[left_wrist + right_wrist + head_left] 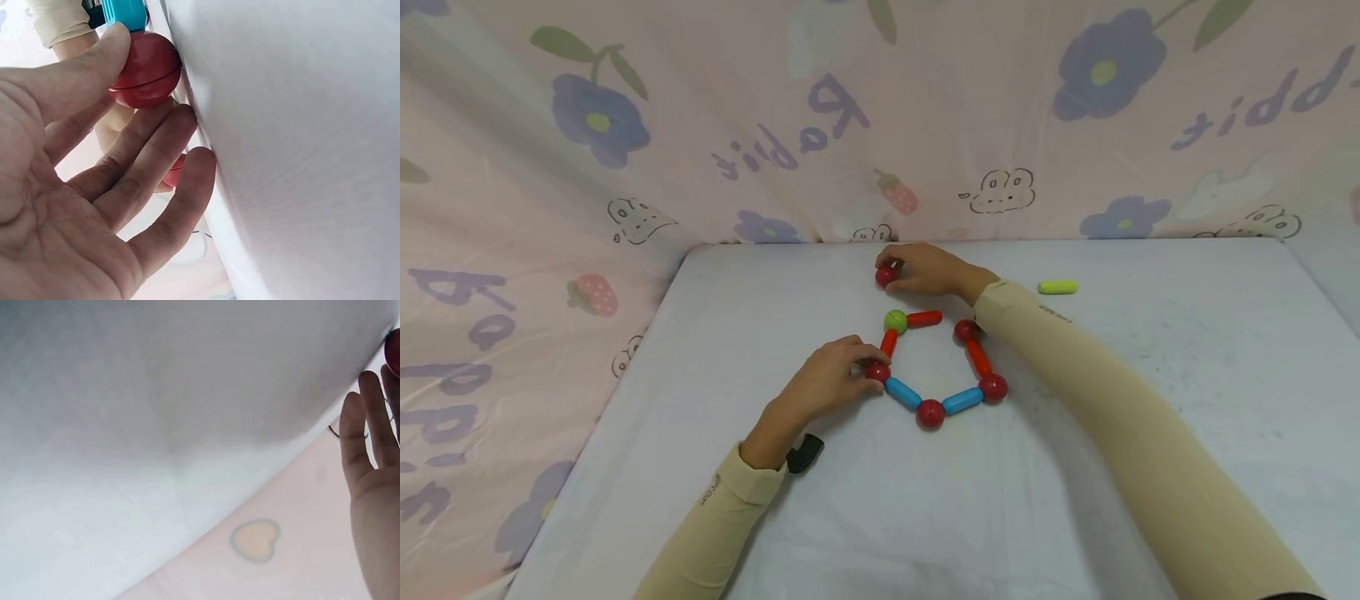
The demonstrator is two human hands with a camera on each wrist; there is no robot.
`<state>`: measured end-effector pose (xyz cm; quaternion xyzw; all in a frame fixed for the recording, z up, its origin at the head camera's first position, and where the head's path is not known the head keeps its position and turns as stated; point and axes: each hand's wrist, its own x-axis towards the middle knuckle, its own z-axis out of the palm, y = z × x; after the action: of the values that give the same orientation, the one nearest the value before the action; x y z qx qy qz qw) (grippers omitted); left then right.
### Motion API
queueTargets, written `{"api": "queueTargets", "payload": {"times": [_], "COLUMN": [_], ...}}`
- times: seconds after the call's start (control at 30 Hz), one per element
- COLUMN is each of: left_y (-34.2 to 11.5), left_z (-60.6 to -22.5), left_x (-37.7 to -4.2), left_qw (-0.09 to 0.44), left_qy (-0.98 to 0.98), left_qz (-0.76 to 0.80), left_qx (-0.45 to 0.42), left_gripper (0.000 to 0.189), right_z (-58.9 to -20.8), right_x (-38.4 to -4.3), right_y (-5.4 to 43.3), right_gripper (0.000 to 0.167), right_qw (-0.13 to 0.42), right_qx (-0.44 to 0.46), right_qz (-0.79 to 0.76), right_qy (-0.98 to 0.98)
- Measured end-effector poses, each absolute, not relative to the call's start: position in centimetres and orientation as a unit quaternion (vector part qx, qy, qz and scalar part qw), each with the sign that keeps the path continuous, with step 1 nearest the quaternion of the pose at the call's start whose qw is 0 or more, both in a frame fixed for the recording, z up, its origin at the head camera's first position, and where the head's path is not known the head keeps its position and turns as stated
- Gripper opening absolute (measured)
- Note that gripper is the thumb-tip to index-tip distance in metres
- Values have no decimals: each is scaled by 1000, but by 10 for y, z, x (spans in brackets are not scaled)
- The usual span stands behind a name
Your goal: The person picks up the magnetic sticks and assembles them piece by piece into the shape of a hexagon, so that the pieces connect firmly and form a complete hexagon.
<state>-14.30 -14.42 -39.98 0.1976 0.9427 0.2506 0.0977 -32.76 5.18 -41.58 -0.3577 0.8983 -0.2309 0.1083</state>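
Observation:
Toy rods and balls form a five-sided outline with a gap at its far right. My left hand point(827, 379) pinches the red ball point(147, 69) at its left corner, thumb on one side and fingertips on the other. Beyond that ball, a short red rod point(889, 342) leads to a green ball point(895, 322), from which another red rod point(924, 318) points right. Two blue rods point(902, 393) meet at the near red ball point(930, 414). At the right, a red rod point(978, 357) joins two red balls point(992, 387). Past the outline, my right hand point(932, 271) holds a separate red ball point(886, 276) between thumb and fingers.
A yellow-green rod point(1057, 287) lies alone at the far right, beyond my right forearm. The white table point(1150, 350) ends at a printed cloth point(925, 125) hanging behind it and on the left. A black piece point(806, 454) shows beside my left wrist.

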Motion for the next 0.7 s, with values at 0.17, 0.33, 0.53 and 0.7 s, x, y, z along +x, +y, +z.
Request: {"api": "queueTargets", "payload": {"times": [0.17,0.33,0.53,0.7], "left_y": [-144,-144,-143,-143], "left_z": [-400,-400,-400,-401], "left_x": [-142,-141,-141,-142], "left_qw": [98,99,99,98], "left_qy": [943,946,945,944], "left_qz": [251,249,251,250], "left_qx": [195,184,186,191], "left_gripper": [34,34,35,35], "right_z": [-416,-412,-409,-412], "right_x": [-324,-313,-299,-294], "right_y": [55,60,73,86], "right_gripper": [44,44,44,46], "right_qw": [106,118,119,108], "right_qx": [-363,-350,-336,-327], "right_qz": [-234,-228,-228,-223], "right_qy": [896,901,906,912]}}
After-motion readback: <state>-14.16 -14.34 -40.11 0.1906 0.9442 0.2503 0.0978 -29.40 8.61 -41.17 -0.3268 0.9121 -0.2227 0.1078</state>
